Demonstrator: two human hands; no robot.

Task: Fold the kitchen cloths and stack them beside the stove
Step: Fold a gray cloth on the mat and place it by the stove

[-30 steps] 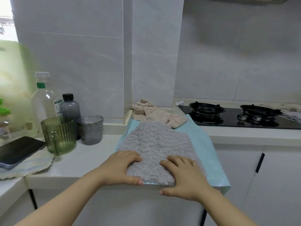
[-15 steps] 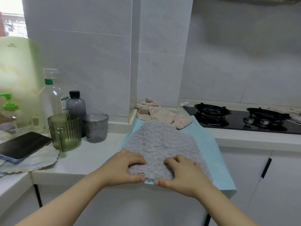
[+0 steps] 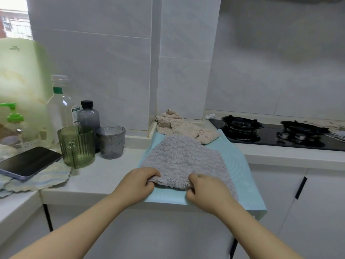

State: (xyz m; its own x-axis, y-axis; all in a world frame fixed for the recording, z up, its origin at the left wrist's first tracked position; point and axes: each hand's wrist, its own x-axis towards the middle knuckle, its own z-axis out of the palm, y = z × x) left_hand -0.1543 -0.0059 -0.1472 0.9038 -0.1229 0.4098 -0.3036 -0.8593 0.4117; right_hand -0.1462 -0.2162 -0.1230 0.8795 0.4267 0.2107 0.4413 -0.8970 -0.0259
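A fluffy grey cloth [image 3: 182,157] lies spread on a light blue mat [image 3: 237,165] at the counter's front edge. My left hand [image 3: 140,182] pinches the cloth's near left corner, which is slightly raised. My right hand [image 3: 207,191] grips the near edge further right, fingers curled round it. A crumpled beige cloth [image 3: 184,128] lies behind the grey one, against the wall. The black gas stove [image 3: 270,133] sits to the right of both cloths.
Left of the mat stand a green ribbed cup [image 3: 77,146], a grey glass [image 3: 111,142], a dark bottle [image 3: 88,118] and a clear bottle [image 3: 61,103]. A phone [image 3: 28,162] rests on a scalloped cloth [image 3: 37,181]. White cabinet doors [image 3: 298,212] lie below the counter.
Both hands went from lying flat on the grey cloth's near edge to curling round it. The near edge has bunched and lifted slightly off the mat.
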